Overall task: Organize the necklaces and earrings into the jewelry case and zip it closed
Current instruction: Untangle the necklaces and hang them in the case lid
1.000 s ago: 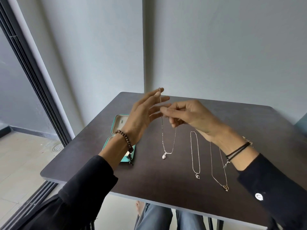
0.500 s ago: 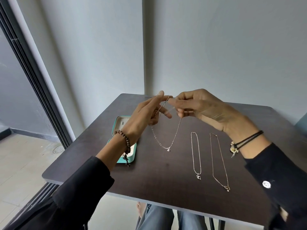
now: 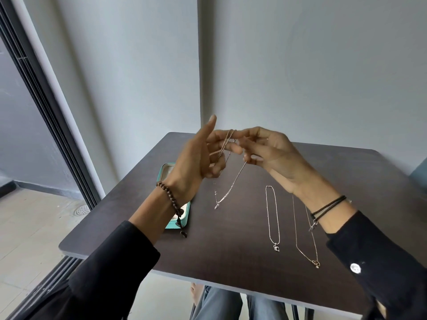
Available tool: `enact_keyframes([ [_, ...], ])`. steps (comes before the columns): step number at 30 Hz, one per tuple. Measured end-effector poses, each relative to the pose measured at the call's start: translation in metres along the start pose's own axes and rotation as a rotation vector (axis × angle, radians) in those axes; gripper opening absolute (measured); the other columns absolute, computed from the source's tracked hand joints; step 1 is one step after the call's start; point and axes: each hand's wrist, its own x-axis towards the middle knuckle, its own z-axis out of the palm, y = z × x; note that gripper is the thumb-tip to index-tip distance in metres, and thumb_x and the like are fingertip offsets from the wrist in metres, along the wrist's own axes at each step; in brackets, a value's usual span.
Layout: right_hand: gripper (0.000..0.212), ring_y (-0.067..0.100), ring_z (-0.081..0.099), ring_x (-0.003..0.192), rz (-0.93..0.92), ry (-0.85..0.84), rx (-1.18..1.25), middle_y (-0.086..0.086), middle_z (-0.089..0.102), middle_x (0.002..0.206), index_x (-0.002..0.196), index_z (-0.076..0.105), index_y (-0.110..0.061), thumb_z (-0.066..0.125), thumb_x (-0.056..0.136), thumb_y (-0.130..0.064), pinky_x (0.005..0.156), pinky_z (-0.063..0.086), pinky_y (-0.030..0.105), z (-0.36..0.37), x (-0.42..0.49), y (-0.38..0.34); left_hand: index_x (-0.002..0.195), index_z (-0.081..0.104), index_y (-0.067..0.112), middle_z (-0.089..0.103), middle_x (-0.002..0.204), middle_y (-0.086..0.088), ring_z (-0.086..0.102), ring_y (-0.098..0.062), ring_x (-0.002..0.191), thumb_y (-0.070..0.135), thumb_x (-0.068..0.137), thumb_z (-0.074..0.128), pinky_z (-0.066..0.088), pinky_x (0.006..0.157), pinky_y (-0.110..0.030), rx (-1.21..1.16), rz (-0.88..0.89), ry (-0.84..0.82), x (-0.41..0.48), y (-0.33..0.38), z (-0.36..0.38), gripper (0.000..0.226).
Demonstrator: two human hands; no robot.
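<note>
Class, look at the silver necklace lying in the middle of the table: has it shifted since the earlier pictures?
No. The silver necklace lies in the same spot beside the gold necklace, equally spaced from it, on the table.

Soft, even daylight enters from the left; wide-angle bending at the edges; slight motion blur on the hands [image 3: 231, 153].

The left forearm [image 3: 147, 218] hides most of the teal jewelry case [image 3: 184, 215]; its contents cannot be told

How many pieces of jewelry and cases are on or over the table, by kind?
Necklaces: 3, one held, silver on table, gold on table
Jewelry cases: 1, teal
Earrings: 0 visible
Total: 4
</note>
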Motion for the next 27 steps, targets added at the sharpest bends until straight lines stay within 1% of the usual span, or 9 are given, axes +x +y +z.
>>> enact_keyframes([
  [2,0.022,0.014,0.053,0.071,0.008,-0.033,0.023,0.000,0.066,0.083,0.103,0.071,-0.012,0.074,0.086,-0.025,0.077,0.049,0.025,0.005,-0.003,0.008,0.117,0.069,0.013,0.070,0.088,0.001,0.047,-0.016,0.056,0.056,0.101,0.035,0.030,0.055,-0.029,-0.081,0.007,-0.014,-0.002,0.003,0.002,0.057],
  [3,0.021,0.014,0.054,0.072,0.013,-0.045,0.025,0.000,0.067,0.084,0.102,0.071,-0.012,0.073,0.087,-0.026,0.077,0.049,0.026,0.008,-0.005,0.012,0.118,0.069,0.012,0.072,0.095,-0.002,0.054,-0.017,0.063,0.054,0.101,0.036,0.039,0.058,-0.028,-0.112,0.016,-0.021,-0.002,0.005,0.002,0.056],
  [5,0.024,0.013,0.058,0.072,0.041,-0.036,0.019,-0.003,0.070,0.082,0.104,0.072,-0.011,0.073,0.086,-0.026,0.078,0.050,0.026,0.012,-0.008,0.019,0.124,0.066,0.011,0.073,0.113,-0.006,0.064,-0.021,0.085,0.053,0.102,0.037,0.053,0.076,-0.035,-0.139,0.033,-0.023,-0.003,0.007,0.003,0.056],
  [7,0.025,0.014,0.062,0.073,0.082,-0.020,0.013,-0.002,0.072,0.081,0.106,0.073,-0.007,0.073,0.087,-0.024,0.081,0.049,0.030,0.015,-0.011,0.026,0.130,0.062,0.011,0.070,0.124,-0.008,0.067,-0.024,0.104,0.051,0.103,0.036,0.052,0.096,-0.045,-0.134,0.045,-0.017,-0.003,0.008,0.003,0.055],
  [10,0.009,0.017,0.065,0.076,0.129,-0.034,0.005,0.002,0.073,0.082,0.095,0.073,-0.013,0.074,0.089,-0.018,0.084,0.048,0.035,0.015,-0.015,0.033,0.135,0.059,0.013,0.068,0.128,-0.007,0.065,-0.026,0.119,0.050,0.103,0.036,0.047,0.106,-0.051,-0.140,0.058,-0.004,-0.005,0.008,0.001,0.054],
  [13,0.015,0.019,0.067,0.080,0.188,-0.088,-0.028,0.005,0.073,0.086,0.097,0.073,-0.011,0.079,0.085,-0.019,0.088,0.053,0.039,0.014,-0.021,0.040,0.137,0.057,0.015,0.068,0.130,-0.006,0.064,-0.025,0.121,0.047,0.104,0.038,0.047,0.106,-0.054,-0.127,0.086,0.041,-0.005,0.007,-0.001,0.050],
  [17,0.014,0.016,0.068,0.081,0.191,-0.080,-0.158,0.005,0.074,0.088,0.090,0.075,-0.014,0.084,0.081,-0.019,0.085,0.058,0.032,0.019,-0.028,0.050,0.142,0.050,0.023,0.066,0.133,-0.003,0.065,-0.021,0.120,0.041,0.102,0.047,0.048,0.105,-0.053,-0.120,0.132,0.103,-0.003,0.003,-0.002,0.044],
  [24,0.019,0.014,0.069,0.085,0.167,-0.030,-0.142,0.004,0.077,0.089,0.092,0.077,-0.015,0.087,0.077,-0.020,0.080,0.053,0.025,0.019,-0.030,0.051,0.144,0.045,0.025,0.067,0.131,0.002,0.062,-0.011,0.122,0.032,0.101,0.053,0.042,0.112,-0.040,0.015,0.164,0.178,0.002,-0.011,-0.009,0.044],
  [27,0.019,0.011,0.068,0.085,0.116,-0.019,-0.119,0.000,0.076,0.086,0.095,0.077,-0.012,0.085,0.078,-0.018,0.080,0.052,0.023,0.016,-0.028,0.046,0.143,0.047,0.026,0.069,0.127,0.001,0.064,-0.011,0.119,0.034,0.100,0.056,0.042,0.112,-0.041,0.083,0.161,0.200,0.003,-0.020,-0.013,0.045],
])
